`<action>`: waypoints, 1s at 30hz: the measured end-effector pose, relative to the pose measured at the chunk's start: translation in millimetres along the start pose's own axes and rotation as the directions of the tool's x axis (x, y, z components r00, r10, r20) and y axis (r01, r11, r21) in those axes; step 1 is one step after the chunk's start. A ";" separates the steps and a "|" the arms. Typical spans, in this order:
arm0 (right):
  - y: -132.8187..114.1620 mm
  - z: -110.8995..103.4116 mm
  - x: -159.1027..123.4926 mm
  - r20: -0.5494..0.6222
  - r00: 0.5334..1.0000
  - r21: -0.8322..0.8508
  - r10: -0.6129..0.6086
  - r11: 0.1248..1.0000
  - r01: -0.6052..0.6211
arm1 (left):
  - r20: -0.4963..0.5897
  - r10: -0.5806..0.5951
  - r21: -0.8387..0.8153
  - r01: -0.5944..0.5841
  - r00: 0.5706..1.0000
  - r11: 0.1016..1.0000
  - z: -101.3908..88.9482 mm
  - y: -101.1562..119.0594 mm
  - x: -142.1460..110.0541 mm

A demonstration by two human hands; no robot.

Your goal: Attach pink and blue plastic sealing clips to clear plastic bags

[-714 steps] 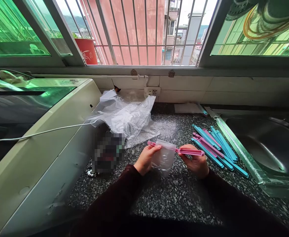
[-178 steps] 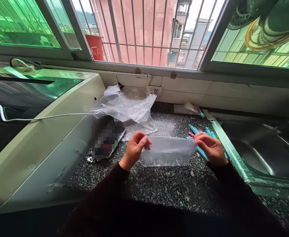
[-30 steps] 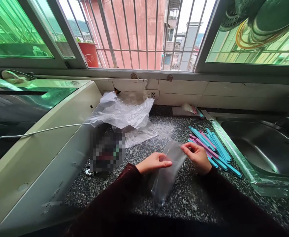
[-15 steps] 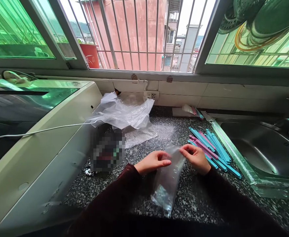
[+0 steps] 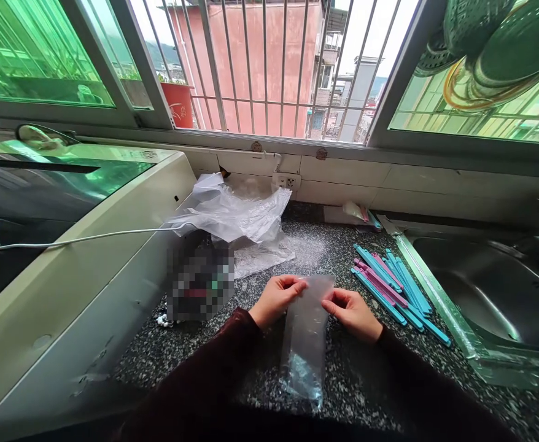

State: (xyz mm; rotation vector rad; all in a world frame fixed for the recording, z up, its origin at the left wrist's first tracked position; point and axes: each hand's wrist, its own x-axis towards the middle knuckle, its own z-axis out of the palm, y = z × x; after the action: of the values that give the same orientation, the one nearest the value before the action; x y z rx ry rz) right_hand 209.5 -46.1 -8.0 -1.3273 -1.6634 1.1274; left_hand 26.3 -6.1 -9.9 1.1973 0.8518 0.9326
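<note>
Far left: cream appliance (image 5: 159,209), white cable (image 5: 108,234) across it. Beside it on the counter (image 5: 361,380), a pixelated dark object (image 5: 200,282); crumpled clear plastic (image 5: 251,221) beyond, toward the wall. Centre: left hand (image 5: 276,299) pinching upper left edge of a clear bag (image 5: 305,350), its lower end toward the near side. Right hand (image 5: 355,313) pinching the bag's right edge, near the top. Right: loose pile of blue and pink strips (image 5: 384,285), then steel sink (image 5: 476,288).
</note>
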 end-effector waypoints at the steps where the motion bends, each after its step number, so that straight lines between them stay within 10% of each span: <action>1: -0.2 1.0 -0.3 -0.007 1.000 0.002 -0.014 1.000 0.014 | 0.005 -0.008 -0.011 0.008 1.000 1.000 -0.4 -0.5 0.2; 9: 1.7 3.2 1.2 -0.085 0.994 -0.085 -0.069 0.994 0.062 | 0.079 -0.084 0.136 0.073 0.993 0.988 -4.5 -3.6 0.7; 14: -1.1 -28.7 0.5 -0.109 0.983 -0.492 -0.146 0.867 0.075 | 0.016 -0.076 0.149 0.073 0.997 0.986 -6.0 1.0 0.5; 21: 2.9 -114.9 -20.1 -0.524 0.851 -0.746 0.045 0.458 -0.483 | 0.012 -0.061 0.186 0.057 0.998 0.981 -6.1 2.8 0.8; 30: 10.4 -112.5 -23.4 -0.541 0.823 -0.765 0.173 0.306 -0.567 | -0.008 -0.034 0.208 0.035 0.999 0.978 -6.4 0.2 1.6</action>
State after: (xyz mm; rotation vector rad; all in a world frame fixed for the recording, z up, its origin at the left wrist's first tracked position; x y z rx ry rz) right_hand 320.8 -46.1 22.6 -2.5764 -1.7296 -0.0435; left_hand 21.0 -2.2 -10.9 1.3554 0.9894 0.8333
